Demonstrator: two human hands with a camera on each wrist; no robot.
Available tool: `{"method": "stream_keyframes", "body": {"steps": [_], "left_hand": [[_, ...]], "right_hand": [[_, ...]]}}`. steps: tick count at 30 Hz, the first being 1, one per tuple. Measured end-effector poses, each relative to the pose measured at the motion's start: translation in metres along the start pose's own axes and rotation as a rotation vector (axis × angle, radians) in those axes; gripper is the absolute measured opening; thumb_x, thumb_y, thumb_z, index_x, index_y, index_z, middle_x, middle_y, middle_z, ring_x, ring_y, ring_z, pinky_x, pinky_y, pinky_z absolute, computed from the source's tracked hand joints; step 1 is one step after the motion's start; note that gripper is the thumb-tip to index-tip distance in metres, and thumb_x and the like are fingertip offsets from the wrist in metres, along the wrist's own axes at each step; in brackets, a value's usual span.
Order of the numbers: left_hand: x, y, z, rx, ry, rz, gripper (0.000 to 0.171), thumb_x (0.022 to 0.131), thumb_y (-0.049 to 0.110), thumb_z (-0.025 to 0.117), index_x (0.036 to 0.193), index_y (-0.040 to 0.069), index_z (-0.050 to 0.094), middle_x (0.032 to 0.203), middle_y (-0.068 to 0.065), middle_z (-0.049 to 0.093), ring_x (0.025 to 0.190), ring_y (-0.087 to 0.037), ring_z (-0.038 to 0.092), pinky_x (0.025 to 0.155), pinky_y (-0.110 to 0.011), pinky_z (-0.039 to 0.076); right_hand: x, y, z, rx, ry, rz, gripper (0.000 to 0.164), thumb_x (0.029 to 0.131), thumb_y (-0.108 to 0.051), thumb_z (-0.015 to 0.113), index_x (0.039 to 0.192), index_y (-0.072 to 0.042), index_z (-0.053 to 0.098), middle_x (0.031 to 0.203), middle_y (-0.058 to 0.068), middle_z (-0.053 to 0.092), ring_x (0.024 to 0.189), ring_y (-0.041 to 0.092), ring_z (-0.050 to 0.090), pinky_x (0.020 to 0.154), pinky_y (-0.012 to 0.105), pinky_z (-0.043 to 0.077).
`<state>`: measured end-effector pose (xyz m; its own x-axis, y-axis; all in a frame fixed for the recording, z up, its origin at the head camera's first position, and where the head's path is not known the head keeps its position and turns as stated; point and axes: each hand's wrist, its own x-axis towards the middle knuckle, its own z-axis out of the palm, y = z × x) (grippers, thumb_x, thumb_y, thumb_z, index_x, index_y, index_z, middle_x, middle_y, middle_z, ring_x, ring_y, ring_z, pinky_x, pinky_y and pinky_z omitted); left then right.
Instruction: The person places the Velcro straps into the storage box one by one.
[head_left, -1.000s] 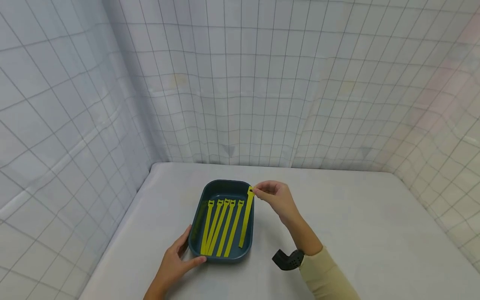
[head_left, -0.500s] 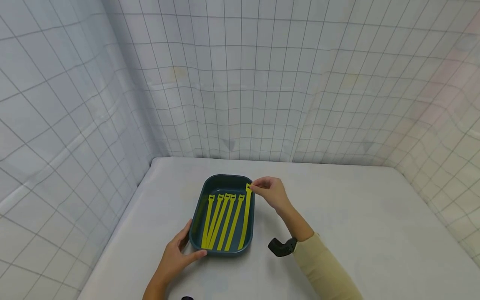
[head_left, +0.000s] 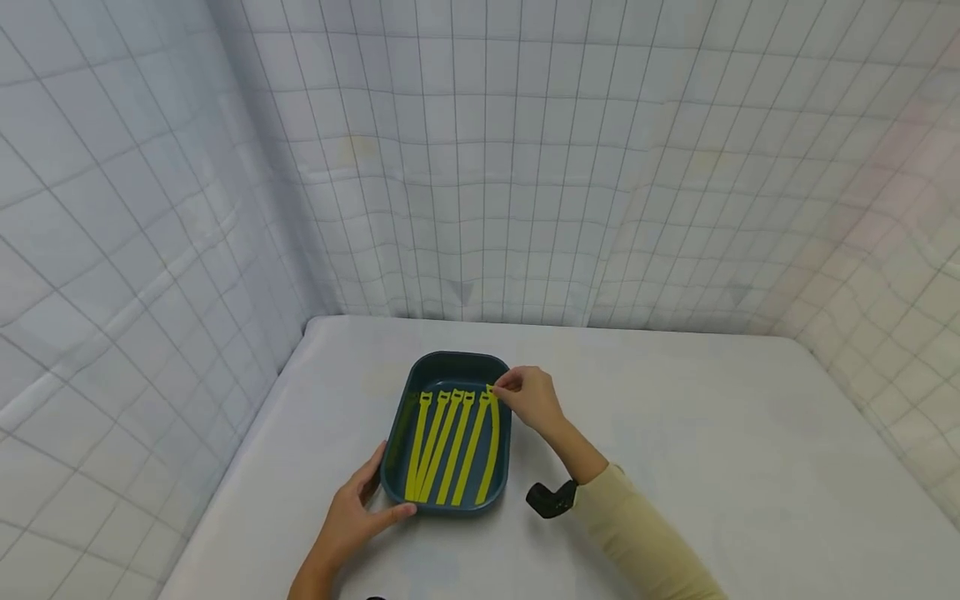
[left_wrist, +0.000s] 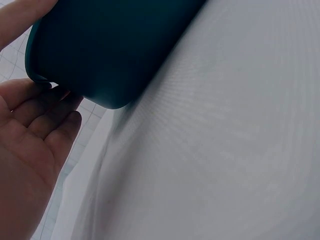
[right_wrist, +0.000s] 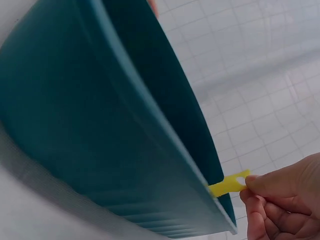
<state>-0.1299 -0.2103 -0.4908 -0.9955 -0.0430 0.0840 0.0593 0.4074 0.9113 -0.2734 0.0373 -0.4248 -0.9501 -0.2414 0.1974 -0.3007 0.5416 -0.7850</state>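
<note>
A dark teal tray (head_left: 457,363) with raised walls stands on the white table. Several yellow hook-and-loop cable ties (head_left: 422,446) lie lengthwise in it, their slotted heads toward the far end. My right hand (head_left: 534,400) pinches one more cable tie (right_wrist: 227,186) by its head between thumb and forefinger, just above the tray's right rim. That tie's strip bends down into the tray along the right wall, its head overlapping the neighbouring one in the head view. My left hand (head_left: 351,515) holds the tray's near left corner, thumb on the near rim and fingers along the left side.
The white table (head_left: 675,442) extends around the tray. Gridded white curtains (head_left: 480,167) enclose it at the back and both sides. A black device (head_left: 551,500) sits on my right wrist by the cream sleeve (head_left: 645,537).
The pinched cable tie has come lower and left, nearer the others, and now bends where it hung straight. My right hand moved with it. My left hand keeps its hold on the tray.
</note>
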Motion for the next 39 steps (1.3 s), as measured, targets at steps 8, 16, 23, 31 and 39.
{"method": "stream_keyframes", "body": {"steps": [8, 16, 23, 31, 39], "left_hand": [[-0.005, 0.000, 0.003, -0.016, 0.012, -0.025, 0.095, 0.067, 0.025, 0.083, 0.143, 0.003, 0.030, 0.145, -0.010, 0.031, 0.131, -0.027, 0.030, 0.102, -0.037, 0.032], [-0.008, 0.000, -0.001, 0.021, 0.015, -0.038, 0.095, 0.068, 0.026, 0.083, 0.143, 0.001, 0.030, 0.145, -0.013, 0.030, 0.130, -0.028, 0.031, 0.101, -0.039, 0.033], [-0.006, 0.002, 0.001, 0.019, 0.000, -0.060, 0.096, 0.068, 0.027, 0.083, 0.143, 0.002, 0.029, 0.145, -0.012, 0.029, 0.131, -0.028, 0.030, 0.101, -0.039, 0.033], [-0.003, 0.003, 0.001, 0.008, 0.003, -0.063, 0.096, 0.068, 0.028, 0.082, 0.143, 0.002, 0.029, 0.145, -0.012, 0.029, 0.131, -0.028, 0.029, 0.102, -0.039, 0.032], [-0.002, 0.004, 0.001, 0.002, 0.008, -0.052, 0.095, 0.068, 0.027, 0.082, 0.143, 0.001, 0.029, 0.145, -0.012, 0.030, 0.131, -0.028, 0.030, 0.101, -0.040, 0.033]], "right_hand": [[-0.003, 0.007, 0.010, -0.061, 0.023, 0.016, 0.007, 0.082, -0.007, 0.069, 0.077, -0.004, 0.067, 0.070, 0.001, 0.061, 0.064, 0.012, 0.055, 0.056, 0.023, 0.051], [-0.003, 0.007, 0.015, -0.074, 0.069, -0.014, 0.005, 0.081, -0.004, 0.068, 0.077, -0.002, 0.068, 0.070, 0.003, 0.062, 0.064, 0.013, 0.057, 0.056, 0.024, 0.051], [-0.004, 0.008, 0.018, -0.089, 0.096, 0.044, 0.004, 0.082, -0.005, 0.068, 0.078, -0.003, 0.068, 0.072, 0.002, 0.062, 0.064, 0.012, 0.056, 0.056, 0.023, 0.052], [0.000, 0.008, 0.019, -0.093, 0.143, 0.031, 0.006, 0.081, -0.005, 0.068, 0.075, -0.004, 0.068, 0.068, 0.001, 0.061, 0.060, 0.011, 0.055, 0.053, 0.022, 0.050], [0.001, 0.008, 0.019, -0.081, 0.172, 0.034, 0.006, 0.080, -0.004, 0.069, 0.074, -0.003, 0.068, 0.068, 0.002, 0.061, 0.060, 0.012, 0.056, 0.054, 0.022, 0.052]]}}
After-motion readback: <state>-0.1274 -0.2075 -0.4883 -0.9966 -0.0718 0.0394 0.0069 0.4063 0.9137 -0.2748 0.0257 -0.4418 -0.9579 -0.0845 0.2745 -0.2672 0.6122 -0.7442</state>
